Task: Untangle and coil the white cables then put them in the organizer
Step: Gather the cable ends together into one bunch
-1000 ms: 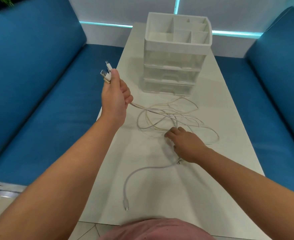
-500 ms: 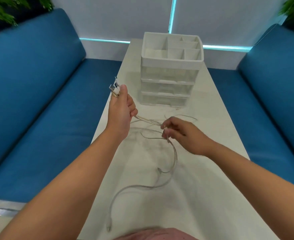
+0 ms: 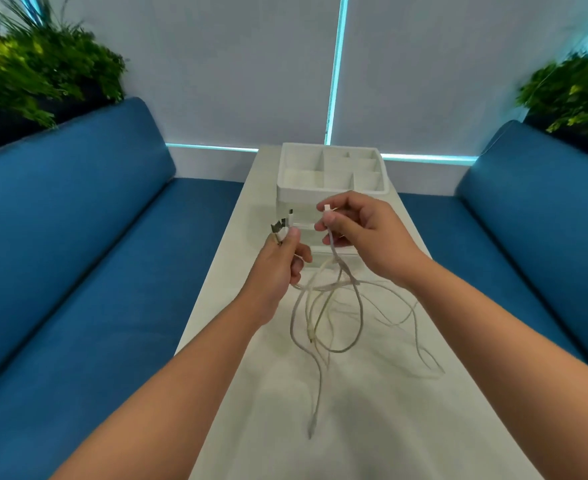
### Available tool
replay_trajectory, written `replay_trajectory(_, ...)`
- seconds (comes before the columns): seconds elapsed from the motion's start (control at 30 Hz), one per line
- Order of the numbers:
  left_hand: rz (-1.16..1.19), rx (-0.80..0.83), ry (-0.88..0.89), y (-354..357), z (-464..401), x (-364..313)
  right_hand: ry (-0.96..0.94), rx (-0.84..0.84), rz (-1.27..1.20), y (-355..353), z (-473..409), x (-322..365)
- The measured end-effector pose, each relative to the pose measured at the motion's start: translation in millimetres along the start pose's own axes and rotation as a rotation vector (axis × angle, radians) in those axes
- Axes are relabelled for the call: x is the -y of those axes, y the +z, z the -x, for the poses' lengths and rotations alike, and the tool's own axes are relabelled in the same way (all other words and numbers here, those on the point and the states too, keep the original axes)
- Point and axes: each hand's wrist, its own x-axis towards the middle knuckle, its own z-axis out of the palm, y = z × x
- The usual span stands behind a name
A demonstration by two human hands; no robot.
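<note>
Blue sofas (image 3: 78, 271) flank the long white bench (image 3: 372, 427), where the organizer (image 3: 334, 194) stands at the far end, and I hold the white cables (image 3: 327, 306) raised in front of it, their loops hanging tangled toward the bench. My left hand (image 3: 278, 268) has a closed grip on a bundle of plug ends, and my right hand (image 3: 361, 233) pinches one connector just beside it. I judge that pulling my hands apart could tighten the crossing below them into a knot, or drag the trailing end off the near edge.
</note>
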Motion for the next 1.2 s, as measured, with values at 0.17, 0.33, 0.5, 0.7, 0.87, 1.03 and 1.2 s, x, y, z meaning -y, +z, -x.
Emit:
replay_trajectory(0.17, 0.084, 0.041, -0.036, 7, -1, -11, 0.023, 0.113, 0.128, 6, -4, 0)
replay_trajectory(0.33, 0.137, 0.159, -0.071, 14, 8, -11, 0.082, -0.124, -0.074, 11, -10, -5)
replay_trajectory(0.5, 0.185, 0.198, -0.071, 18, 8, 0, 0.105, -0.112, 0.019, 11, -13, -8)
replay_trajectory(0.7, 0.313, 0.135, -0.108, 11, 5, 6, 0.069, -0.125, 0.077, 14, -3, -22)
replay_trajectory(0.87, 0.284, 0.079, -0.114, 4, 8, 12, 0.164, 0.215, 0.179, 22, 23, -46)
replay_trajectory(1.03, 0.33, 0.057, -0.104, -1, 10, 10, 0.124, 0.125, 0.199, 21, 24, -59)
replay_trajectory(1.2, 0.194, 0.023, -0.084, -4, 13, 9, 0.063, 0.099, 0.106, 15, 25, -62)
